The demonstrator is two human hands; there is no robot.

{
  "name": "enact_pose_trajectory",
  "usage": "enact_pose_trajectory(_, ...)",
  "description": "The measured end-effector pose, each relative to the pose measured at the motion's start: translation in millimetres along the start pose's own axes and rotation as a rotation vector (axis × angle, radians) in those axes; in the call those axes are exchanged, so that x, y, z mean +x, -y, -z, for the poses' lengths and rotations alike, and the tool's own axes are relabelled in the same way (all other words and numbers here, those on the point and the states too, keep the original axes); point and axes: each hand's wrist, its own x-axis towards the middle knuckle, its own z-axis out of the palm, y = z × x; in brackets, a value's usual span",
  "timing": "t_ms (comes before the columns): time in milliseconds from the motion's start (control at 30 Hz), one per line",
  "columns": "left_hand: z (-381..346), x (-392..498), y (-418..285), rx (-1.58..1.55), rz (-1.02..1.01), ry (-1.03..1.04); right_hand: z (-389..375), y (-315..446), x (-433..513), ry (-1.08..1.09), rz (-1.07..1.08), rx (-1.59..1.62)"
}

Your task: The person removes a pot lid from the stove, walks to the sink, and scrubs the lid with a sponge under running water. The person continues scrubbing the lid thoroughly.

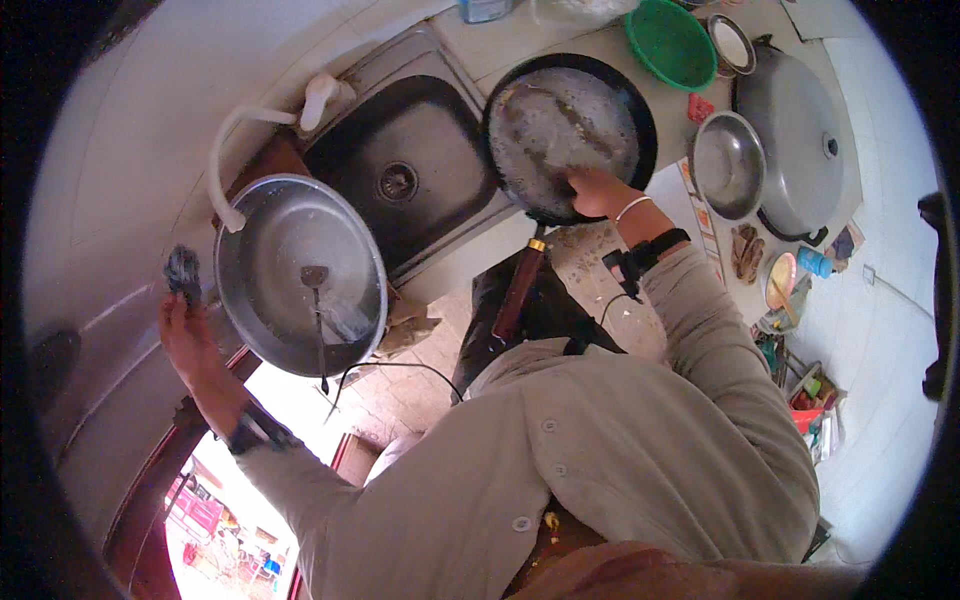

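My left hand (184,330) is stretched out to the left by the wall, its fingertips on a dark grey scouring pad (182,271). My right hand (600,196) reaches over the near rim of a black frying pan (646,142). Its fingers go down into cloudy, sudsy water (559,112), so their tips are hidden. The pan sits on the counter at the sink's right edge, and its brown handle (519,289) points towards me. Left of the sink stands a large metal basin (262,300) with a long-handled spatula (315,281) and some water in it.
Between basin and pan lies a steel sink (442,142); a white faucet hose (221,165) curves over the basin. To the right are a green plastic basin (667,45), a steel bowl (727,165) and a large lidded electric pan (795,135). A black cable (405,364) hangs before me.
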Motion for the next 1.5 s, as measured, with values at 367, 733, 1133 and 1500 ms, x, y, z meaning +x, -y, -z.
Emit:
enact_pose_trajectory(367,-320.6,-200.1,-93.9,-0.086,0.119,0.656,53.0,69.0,-57.8,0.084,0.415,1.723)
enact_pose_trajectory(733,-500.1,-167.7,33.9,0.411,0.264,0.751,20.3,-33.7,-7.0,-0.408,-0.261,0.106)
enact_pose_trajectory(1133,-535.2,-125.8,75.8,1.423,-0.205,1.171,12.0,-44.0,2.4,-0.348,-0.100,-0.004)
enact_pose_trajectory(1500,-465.6,-167.2,-4.9,-0.308,0.958,0.799,-13.5,-34.1,0.8,-0.321,-0.248,0.253)
